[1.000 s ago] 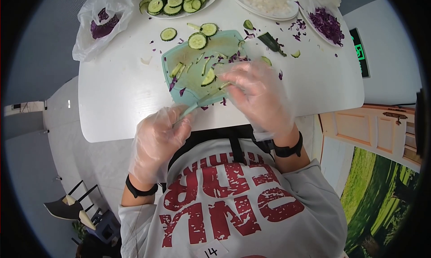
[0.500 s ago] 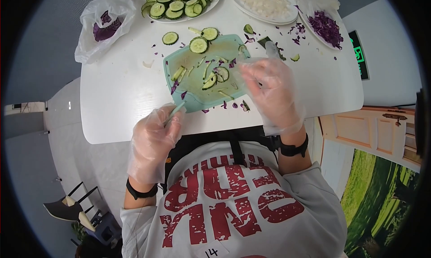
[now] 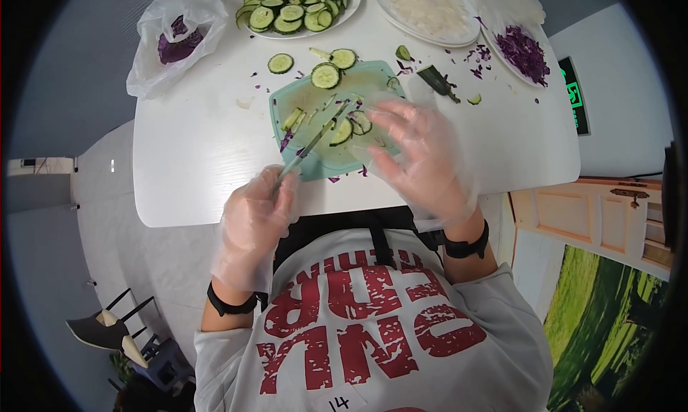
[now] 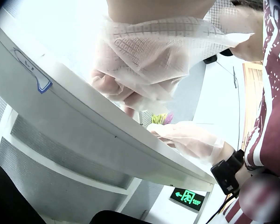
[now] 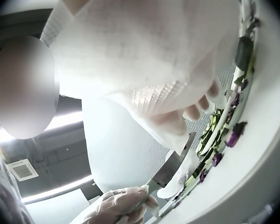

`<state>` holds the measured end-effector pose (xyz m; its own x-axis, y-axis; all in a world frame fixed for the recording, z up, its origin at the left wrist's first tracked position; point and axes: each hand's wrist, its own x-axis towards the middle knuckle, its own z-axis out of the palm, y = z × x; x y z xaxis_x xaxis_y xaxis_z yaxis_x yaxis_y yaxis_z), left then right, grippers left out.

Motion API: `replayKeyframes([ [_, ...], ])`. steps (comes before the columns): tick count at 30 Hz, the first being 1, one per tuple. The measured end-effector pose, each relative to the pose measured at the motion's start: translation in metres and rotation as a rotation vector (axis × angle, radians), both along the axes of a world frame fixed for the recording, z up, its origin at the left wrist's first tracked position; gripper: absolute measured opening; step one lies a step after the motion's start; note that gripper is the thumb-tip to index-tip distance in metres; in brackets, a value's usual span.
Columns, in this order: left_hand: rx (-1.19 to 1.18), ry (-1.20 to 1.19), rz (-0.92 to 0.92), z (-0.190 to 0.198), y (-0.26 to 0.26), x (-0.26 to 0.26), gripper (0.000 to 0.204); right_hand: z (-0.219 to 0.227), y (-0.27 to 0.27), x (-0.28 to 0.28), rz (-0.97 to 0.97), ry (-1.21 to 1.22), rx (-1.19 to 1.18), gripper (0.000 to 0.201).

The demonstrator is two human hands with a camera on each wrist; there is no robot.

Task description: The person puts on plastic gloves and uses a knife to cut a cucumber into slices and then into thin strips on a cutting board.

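Observation:
In the head view my gloved left hand [image 3: 258,215] grips the pale green handle of a kitchen knife [image 3: 314,143]. Its blade reaches over the green cutting board [image 3: 304,97], pointing away from me. My gloved right hand [image 3: 423,165] hovers at the board's right side, fingers spread and loosely bent, with nothing visible in it. Beneath the blade and fingers lie cucumber slices [image 3: 342,132], thin cucumber strips [image 3: 292,120] and purple cabbage shreds [image 3: 287,141]. The right wrist view shows the knife blade [image 5: 172,168] close by the right hand's fingers.
At the back stand a plate of cucumber slices [image 3: 287,14], a plate of pale white pieces [image 3: 426,14] and a plate of shredded cabbage [image 3: 523,54]. A plastic bag [image 3: 147,61] holds cabbage. Beyond the board's right edge lies a dark cucumber piece [image 3: 437,84].
The knife was turned short toward me half a second ago; now its blade extends over the board again. My right hand moved rightward off the board, then back left with its fingers spreading.

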<state>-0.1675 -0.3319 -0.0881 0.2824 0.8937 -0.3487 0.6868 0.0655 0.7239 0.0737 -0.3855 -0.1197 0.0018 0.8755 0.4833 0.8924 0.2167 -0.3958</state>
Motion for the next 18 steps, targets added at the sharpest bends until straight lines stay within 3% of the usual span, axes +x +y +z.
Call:
replayKeyframes([
  [12,0.181,0.017,-0.108,-0.021,0.004,-0.004,0.024,-0.005,0.001,-0.011,0.104,0.007,-0.069,0.043],
  [18,0.084,-0.026,-0.023,-0.018,-0.001,-0.006,0.022,-0.002,0.001,-0.010,0.129,-0.024,-0.120,0.044],
])
